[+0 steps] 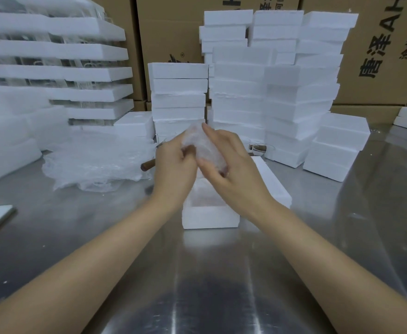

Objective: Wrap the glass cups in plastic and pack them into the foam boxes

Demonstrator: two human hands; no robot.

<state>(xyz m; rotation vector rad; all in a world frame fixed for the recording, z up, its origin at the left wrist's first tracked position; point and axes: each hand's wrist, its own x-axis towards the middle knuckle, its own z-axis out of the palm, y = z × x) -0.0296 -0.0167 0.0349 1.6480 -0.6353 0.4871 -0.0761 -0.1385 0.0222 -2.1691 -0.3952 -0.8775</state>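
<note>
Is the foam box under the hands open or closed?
Open: the foam box shows its hollow inside, with no lid on it.

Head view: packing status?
Done: closed foam boxes stacked behind, contents unseen. In hand: left hand and right hand fold plastic round a cup. Left: seat it in the open foam box below; bare cups wait by the stacks.

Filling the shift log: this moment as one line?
left hand, right hand: grip wrapped cup | over open foam box | not yet packed
</note>
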